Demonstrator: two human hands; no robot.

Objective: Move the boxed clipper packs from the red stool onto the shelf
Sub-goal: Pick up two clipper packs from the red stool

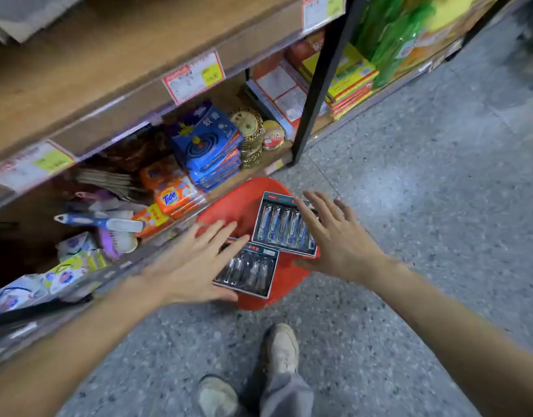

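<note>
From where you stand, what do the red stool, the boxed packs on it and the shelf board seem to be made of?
Red stool: likely moulded plastic, with a smooth, slightly glossy, even colour. Two clipper packs: printed cardboard trays, probably with clear fronts, holding shiny metal-looking clippers. Shelf board: wood or wood-look laminate, matt brown; blur leaves it open.

both hands spread open, palms down; left hand (196, 263), right hand (334, 236)
</note>
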